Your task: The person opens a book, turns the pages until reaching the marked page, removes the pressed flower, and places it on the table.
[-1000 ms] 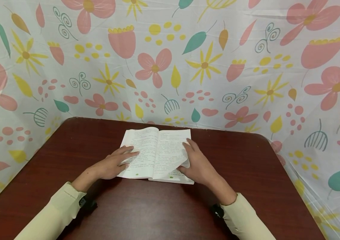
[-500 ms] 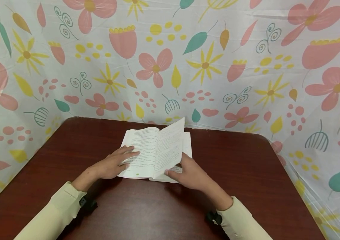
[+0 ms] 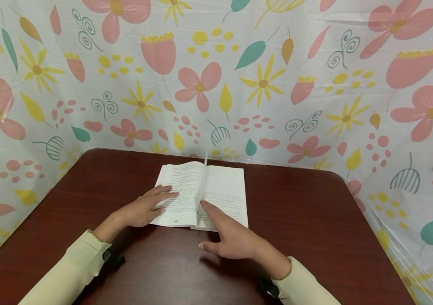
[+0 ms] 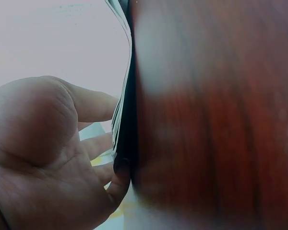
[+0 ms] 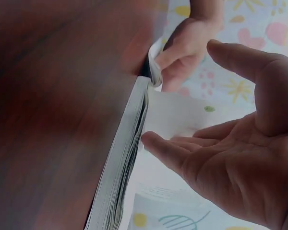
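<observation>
An open book (image 3: 225,186) with printed pages lies on the table. One page (image 3: 203,180) stands nearly upright along the spine, seen almost edge-on in the head view. My left hand (image 3: 140,210) rests on the left-hand page with its fingers spread; in the left wrist view its fingers lie at the edge of the bent leaves (image 4: 119,120). My right hand (image 3: 235,239) has straight fingers, their tips at the foot of the raised page, and its thumb points away from the book. The right wrist view shows this palm (image 5: 235,163) beside the thick page block (image 5: 117,163).
The dark red-brown wooden table (image 3: 308,216) stretches around the book on all sides. A white curtain (image 3: 269,97) with printed flowers and leaves hangs right behind the table and along its sides. Black wrist straps (image 3: 113,257) show at both light sleeves.
A right-hand page has lifted and swung left until nearly upright at the spine. My right hand has moved left and nearer to me, its thumb coming off the book. The left hand stays put.
</observation>
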{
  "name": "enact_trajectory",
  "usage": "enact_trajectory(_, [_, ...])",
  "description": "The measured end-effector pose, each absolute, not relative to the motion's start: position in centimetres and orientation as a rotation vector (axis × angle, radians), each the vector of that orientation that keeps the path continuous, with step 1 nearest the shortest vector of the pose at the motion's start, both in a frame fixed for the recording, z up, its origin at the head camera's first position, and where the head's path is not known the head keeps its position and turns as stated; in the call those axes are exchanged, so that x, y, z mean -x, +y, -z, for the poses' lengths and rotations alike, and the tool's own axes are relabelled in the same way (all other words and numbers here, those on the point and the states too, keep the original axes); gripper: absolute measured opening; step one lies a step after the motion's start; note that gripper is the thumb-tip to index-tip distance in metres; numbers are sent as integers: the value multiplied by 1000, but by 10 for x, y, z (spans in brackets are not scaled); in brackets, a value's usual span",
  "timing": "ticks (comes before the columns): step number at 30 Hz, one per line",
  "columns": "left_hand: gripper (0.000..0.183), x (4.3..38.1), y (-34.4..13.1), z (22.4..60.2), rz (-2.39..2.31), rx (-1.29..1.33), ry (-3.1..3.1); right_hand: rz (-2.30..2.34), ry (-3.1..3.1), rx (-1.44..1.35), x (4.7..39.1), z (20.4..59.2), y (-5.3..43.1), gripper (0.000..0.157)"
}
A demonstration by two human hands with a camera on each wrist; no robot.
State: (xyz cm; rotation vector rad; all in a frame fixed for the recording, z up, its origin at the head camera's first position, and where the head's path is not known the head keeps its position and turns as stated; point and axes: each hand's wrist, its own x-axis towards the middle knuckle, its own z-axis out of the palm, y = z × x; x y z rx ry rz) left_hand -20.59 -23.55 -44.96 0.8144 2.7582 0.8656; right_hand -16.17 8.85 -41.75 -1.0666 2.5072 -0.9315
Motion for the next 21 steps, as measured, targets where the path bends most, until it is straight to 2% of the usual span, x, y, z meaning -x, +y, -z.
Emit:
enact_trajectory(5, [49, 209, -234, 451, -970, -701, 2792, 852, 2461, 1115, 158, 418, 87, 100])
enact_trajectory(11, [46, 211, -235, 448, -1280, -400, 2727, 742, 2440, 1149, 155, 419, 85, 98])
enact_trajectory(18, [94, 212, -234, 439, -1460, -56, 2572, 677, 2398, 1193, 152, 420, 83, 97])
enact_trajectory(21, [99, 213, -233, 439, -1401, -17, 2579, 645, 2394, 1214, 151, 421, 83, 98])
